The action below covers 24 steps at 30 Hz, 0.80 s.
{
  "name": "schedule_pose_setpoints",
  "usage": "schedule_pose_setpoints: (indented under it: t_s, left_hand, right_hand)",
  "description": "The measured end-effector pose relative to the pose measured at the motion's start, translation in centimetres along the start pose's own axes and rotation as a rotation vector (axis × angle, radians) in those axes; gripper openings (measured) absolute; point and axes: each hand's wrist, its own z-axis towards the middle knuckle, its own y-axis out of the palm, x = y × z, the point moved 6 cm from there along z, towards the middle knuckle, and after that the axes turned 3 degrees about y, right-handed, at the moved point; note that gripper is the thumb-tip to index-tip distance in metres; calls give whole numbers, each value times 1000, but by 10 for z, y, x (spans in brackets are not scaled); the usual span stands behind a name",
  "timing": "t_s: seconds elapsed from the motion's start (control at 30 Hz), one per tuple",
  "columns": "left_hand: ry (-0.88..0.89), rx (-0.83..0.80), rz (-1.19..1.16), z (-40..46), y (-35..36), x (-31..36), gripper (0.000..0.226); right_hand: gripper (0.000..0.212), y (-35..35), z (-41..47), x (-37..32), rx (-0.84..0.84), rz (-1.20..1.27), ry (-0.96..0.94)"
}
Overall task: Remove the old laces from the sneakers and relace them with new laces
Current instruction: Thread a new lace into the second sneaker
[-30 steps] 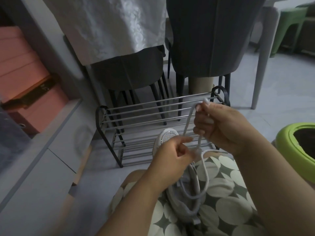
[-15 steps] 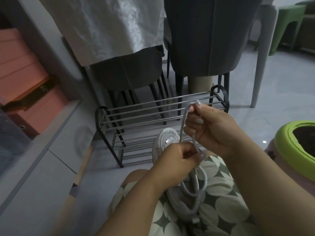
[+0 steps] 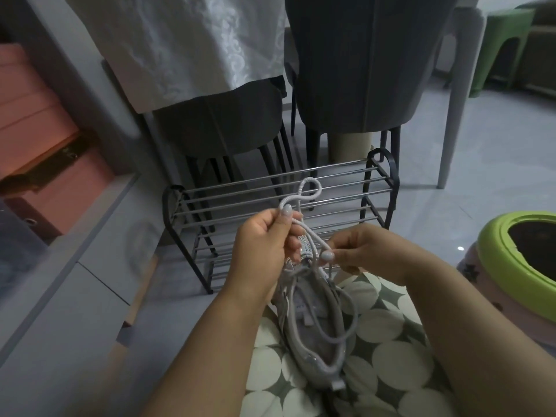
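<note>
The sneaker [image 3: 313, 332] lies on the person's lap at about 6 o'clock in the view, its toe pointing away toward 12 and its heel toward the camera, resting on a skirt or cushion with pale dots [image 3: 388, 365]. A grey-white lace [image 3: 304, 191] runs up out of its front part. The left hand [image 3: 261, 248] pinches that lace between thumb and finger, and a loose curl of it stands above the fingertips toward 12 o'clock. The right hand [image 3: 364, 251], just to the 3 o'clock side, closes its grip on another stretch of the same cord near the shoe's toe. More of the lace hangs in a long slack loop over the tongue and collar, down toward 5 o'clock.

My reading is that the job is partway through on this one shoe: the lace is free over most of its length and held only near the toe end. Whether it is an old lace coming out or a new one going in cannot be told here, and the eyelets are too dim to count. No second sneaker and no spare laces are in view, so that part seems to be left.

Beyond the hands, at 12 o'clock, a metal shoe rack [image 3: 382, 188] stands on the floor with nothing visible on its bars. At 3 o'clock sits a round tub with a green rim [image 3: 493, 236]; its inside is dark and its contents cannot be made out. Pink boxes [image 3: 39, 121] are stacked at 9 o'clock.
</note>
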Motion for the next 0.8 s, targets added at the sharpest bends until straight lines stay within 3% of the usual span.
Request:
schedule_pose_setpoints:
  t_s: [0.07,0.17,0.27,0.37,0.53,0.67,0.8]
  left_hand:
    - [-54,40,80,-3,-2,-3,21]
    - [-163,-7,381,-18,5,-15,19]
    - [-210,-90,636,-35,15,-26,28]
    - [-223,-91,709,-37,17,-32,31]
    - [-395,-132,564,-36,20,-54,24]
    - [-469,-48,300,-37,12,-68,7]
    - [-492,-8,168,-39,7,-71,22]
  right_hand:
    - [12,-5,2,5,84,145,1]
    - [19,-7,7,16,174,373,30]
    - [9,-4,10,22,231,429,42]
    - [6,-1,11,24,273,381,59]
    - [8,3,11,25,279,256,91]
    - [10,5,10,29,275,216,134]
    - [17,8,11,30,253,196,177]
